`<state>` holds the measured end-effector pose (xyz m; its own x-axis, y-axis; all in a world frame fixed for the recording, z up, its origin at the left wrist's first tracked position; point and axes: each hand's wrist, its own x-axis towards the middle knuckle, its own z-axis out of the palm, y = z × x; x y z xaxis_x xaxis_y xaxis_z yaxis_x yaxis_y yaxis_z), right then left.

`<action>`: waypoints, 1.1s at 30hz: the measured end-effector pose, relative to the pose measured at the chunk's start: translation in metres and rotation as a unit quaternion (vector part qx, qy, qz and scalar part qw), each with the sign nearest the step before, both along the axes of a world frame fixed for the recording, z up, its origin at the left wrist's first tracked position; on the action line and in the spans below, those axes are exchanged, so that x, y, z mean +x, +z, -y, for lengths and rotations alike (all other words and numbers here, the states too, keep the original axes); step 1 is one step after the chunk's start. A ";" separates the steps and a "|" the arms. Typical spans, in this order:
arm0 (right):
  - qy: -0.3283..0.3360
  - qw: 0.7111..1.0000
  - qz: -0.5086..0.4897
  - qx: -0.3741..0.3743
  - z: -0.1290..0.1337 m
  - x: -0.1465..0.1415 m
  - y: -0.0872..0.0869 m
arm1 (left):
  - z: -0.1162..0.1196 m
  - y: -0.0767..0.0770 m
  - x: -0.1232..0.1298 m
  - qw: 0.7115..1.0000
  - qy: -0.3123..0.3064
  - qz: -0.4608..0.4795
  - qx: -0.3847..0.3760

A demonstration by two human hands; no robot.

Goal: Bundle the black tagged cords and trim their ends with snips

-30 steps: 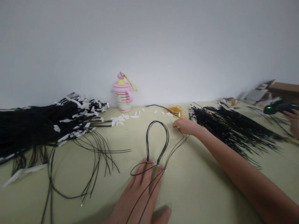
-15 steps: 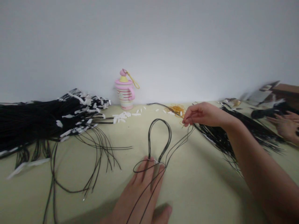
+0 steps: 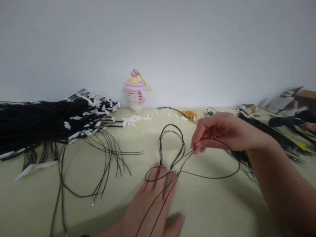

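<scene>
My left hand (image 3: 155, 197) lies flat on the pale green table (image 3: 212, 207), its fingertips pressing the lower ends of a looped bundle of black cord (image 3: 183, 140). A small white piece (image 3: 170, 169) shows between those fingertips. Thin cord strands run over the back of this hand. Above the table, right of the loop, my right hand (image 3: 212, 131) pinches the black cord (image 3: 185, 163) between thumb and fingers. From this hand a wide curve of cord hangs to the right and comes back toward the left fingertips.
At left lies a large heap of black cords (image 3: 37, 121) with white ties. Behind are a pink-lidded cup (image 3: 135, 95), white bits (image 3: 129, 121) and yellow rubber bands (image 3: 189, 115). More black cords (image 3: 278, 135) lie at right, near another person's hand (image 3: 310, 126).
My right hand has come a little lower and nearer, and the cord from it now bows out in a wide loop to the right. My left hand stays flat on the bundle.
</scene>
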<state>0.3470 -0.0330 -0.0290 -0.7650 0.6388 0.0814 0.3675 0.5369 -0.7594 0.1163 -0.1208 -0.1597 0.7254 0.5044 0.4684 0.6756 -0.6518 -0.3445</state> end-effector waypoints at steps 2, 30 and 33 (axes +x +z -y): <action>-0.029 0.999 0.017 0.026 0.003 0.008 0.007 | 0.000 -0.001 -0.001 1.000 -0.012 0.003 0.001; -0.037 0.998 0.046 -0.023 -0.018 -0.044 -0.057 | -0.005 -0.044 -0.001 0.975 -0.046 0.145 -0.163; -0.030 0.998 0.055 -0.014 -0.018 -0.043 -0.056 | -0.005 -0.038 0.000 0.975 -0.038 0.140 -0.168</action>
<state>0.3038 -0.0152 -0.0850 -0.7291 0.6841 -0.0193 0.4796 0.4907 -0.7275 0.1160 -0.1154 -0.1981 0.6334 0.6137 0.4714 0.6585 -0.7474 0.0882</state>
